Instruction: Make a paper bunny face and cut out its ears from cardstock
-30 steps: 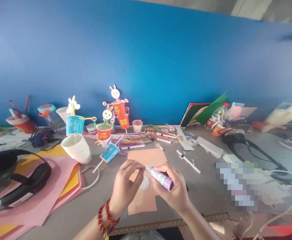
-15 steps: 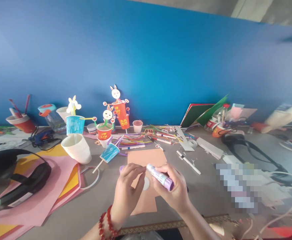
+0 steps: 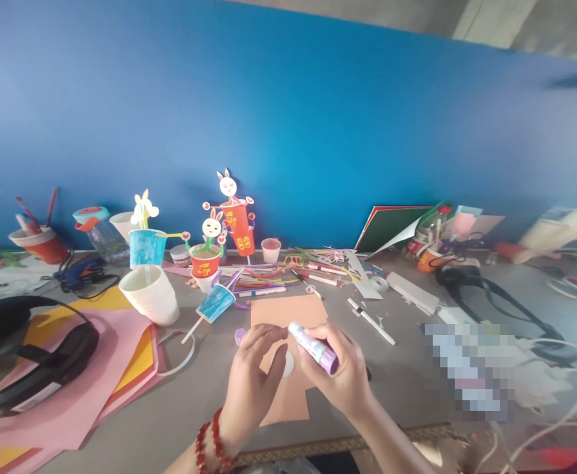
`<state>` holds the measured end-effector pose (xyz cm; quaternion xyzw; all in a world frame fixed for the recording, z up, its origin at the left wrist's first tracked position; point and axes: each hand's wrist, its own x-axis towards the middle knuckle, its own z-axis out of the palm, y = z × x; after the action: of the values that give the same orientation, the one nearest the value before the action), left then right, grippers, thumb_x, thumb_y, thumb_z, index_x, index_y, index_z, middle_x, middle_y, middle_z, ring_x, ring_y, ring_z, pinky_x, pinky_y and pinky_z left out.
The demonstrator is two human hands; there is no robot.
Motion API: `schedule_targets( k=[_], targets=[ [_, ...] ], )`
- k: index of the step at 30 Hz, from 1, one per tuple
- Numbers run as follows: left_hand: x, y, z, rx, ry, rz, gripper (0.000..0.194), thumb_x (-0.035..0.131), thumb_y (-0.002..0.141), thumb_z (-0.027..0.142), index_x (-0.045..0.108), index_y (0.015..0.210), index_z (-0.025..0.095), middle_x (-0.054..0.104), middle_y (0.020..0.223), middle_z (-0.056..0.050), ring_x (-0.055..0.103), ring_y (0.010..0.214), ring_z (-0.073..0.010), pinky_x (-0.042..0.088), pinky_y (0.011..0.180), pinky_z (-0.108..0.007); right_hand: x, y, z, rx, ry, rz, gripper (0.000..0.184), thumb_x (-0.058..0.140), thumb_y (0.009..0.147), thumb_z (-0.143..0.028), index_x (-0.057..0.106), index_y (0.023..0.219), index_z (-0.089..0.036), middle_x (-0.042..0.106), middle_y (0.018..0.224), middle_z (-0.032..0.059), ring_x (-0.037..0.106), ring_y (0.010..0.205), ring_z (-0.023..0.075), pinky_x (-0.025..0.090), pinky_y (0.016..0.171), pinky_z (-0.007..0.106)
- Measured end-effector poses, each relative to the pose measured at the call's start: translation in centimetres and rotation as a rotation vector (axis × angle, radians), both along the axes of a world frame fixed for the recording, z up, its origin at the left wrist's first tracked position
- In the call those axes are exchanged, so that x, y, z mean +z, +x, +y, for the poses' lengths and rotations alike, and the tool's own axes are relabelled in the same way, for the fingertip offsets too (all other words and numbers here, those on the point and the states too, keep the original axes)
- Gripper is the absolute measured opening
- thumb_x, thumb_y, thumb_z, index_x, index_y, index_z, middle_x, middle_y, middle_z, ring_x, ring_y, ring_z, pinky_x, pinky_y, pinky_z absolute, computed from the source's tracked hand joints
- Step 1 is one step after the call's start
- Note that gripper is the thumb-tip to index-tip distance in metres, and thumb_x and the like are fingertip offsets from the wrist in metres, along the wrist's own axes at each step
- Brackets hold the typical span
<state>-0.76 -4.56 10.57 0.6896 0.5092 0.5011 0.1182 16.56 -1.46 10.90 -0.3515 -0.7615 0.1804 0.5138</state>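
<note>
My right hand is closed around a glue stick with a white barrel and a purple base, its open end pointing left. At that end, the thumb and fingers of my left hand come together in a pinch. Whatever they hold is too small to make out. Under both hands lies a peach paper sheet, on which a white paper disc shows partly behind my left fingers. A purple cap rests just left of the sheet.
Rabbit-faced cup figures stand behind, left of centre. A blue cup lies tilted before them, beside stacked white cups. Markers and paper strips cover the back. A white pen is at right, black headgear at left.
Both hands stay almost in place, the glue stick's end still at my left fingertips. At the back right, the green sheet has drooped and curled, showing a pale side. The view has shifted slightly.
</note>
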Motion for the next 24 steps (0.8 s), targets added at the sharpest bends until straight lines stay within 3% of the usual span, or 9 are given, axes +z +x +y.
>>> schedule_targets(
  k=[9,24],
  targets=[
    [-0.16,-0.05,0.16,0.004,-0.004,-0.012,0.019,0.053,0.095,0.017,0.068,0.105,0.024,0.071,0.103,-0.006,0.067,0.098,-0.0238,0.053,0.085,-0.036,0.57,-0.37,0.20,-0.027,0.029,-0.020,0.009,0.062,0.086,-0.018,0.058,0.093,-0.023,0.062,0.075,0.0004,0.061,0.067,0.0169,0.047,0.061,0.027],
    [-0.53,0.08,0.77,-0.015,-0.040,-0.069,0.014,0.055,0.095,0.018,0.068,0.099,0.023,0.072,0.099,-0.005,0.068,0.095,-0.0221,0.053,0.083,-0.033,-0.02,-0.45,0.38,-0.029,0.024,-0.065,0.011,0.061,0.085,-0.016,0.058,0.092,-0.023,0.060,0.073,0.0000,0.059,0.064,0.0168,0.046,0.060,0.027]
  ],
)
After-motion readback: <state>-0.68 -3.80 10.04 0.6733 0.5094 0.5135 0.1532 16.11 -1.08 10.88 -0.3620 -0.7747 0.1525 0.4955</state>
